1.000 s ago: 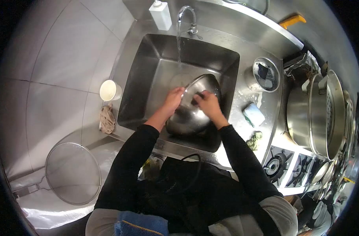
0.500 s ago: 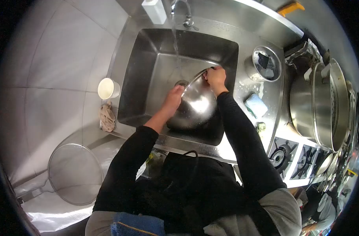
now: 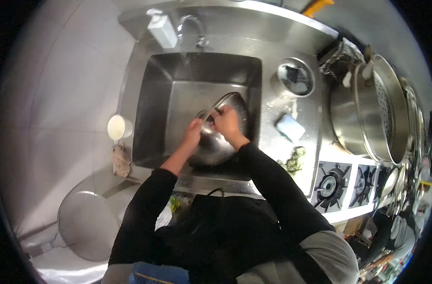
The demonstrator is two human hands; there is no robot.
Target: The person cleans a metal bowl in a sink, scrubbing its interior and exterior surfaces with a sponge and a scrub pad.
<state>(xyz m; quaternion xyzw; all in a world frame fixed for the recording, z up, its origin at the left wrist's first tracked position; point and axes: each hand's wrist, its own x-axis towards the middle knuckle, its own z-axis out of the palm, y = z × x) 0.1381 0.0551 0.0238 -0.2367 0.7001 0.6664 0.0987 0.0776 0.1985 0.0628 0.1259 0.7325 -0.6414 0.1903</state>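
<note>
A shiny metal bowl (image 3: 217,150) is tilted on its side inside the steel sink (image 3: 149,113), its outer face toward me. My left hand (image 3: 192,135) grips the bowl's left rim, thumb on the outside. Close beside it, my right hand (image 3: 228,124) is closed at the upper rim, with its fingertips curled over the edge and partly hidden. Beyond the bowl, water runs from the curved faucet (image 3: 192,21) into the sink.
A white pump bottle (image 3: 163,31) stands behind the sink. A pale cup (image 3: 119,127) and a crumpled cloth (image 3: 121,161) sit at left. On the right are a metal pot (image 3: 296,78), a sponge (image 3: 290,128), a green scrubber (image 3: 296,160), large pots (image 3: 348,113) and a stove burner (image 3: 329,185).
My right hand has slid along the rim toward my left hand. The bowl is still tilted in the sink. The whole view has shifted, so the counter appears lower and more to the left.
</note>
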